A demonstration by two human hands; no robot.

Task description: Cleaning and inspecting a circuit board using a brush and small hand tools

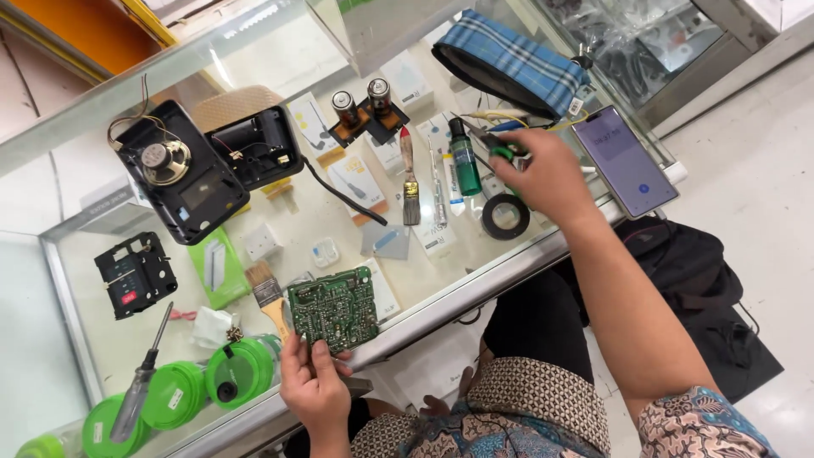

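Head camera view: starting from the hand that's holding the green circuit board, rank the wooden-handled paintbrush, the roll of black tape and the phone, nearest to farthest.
Measured from the left hand, which holds the green circuit board:
1. Wooden-handled paintbrush, just beside the board on the glass counter.
2. Roll of black tape, farther along the counter, below the right hand.
3. Phone, at the counter's far end, beyond the right hand.

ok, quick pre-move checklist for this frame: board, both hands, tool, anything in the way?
1. Green circuit board gripped: ok, left hand pinches its lower edge, board off the glass counter.
2. Right hand on the tool: ok, fingers at the green-handled pliers.
3. Pliers firmly grasped: cannot tell, hand covers most of them.
4. Black tape roll clear of the wrist: not ok, it lies right beside it.
5. Phone stable: cannot tell, it sits at the counter's edge.
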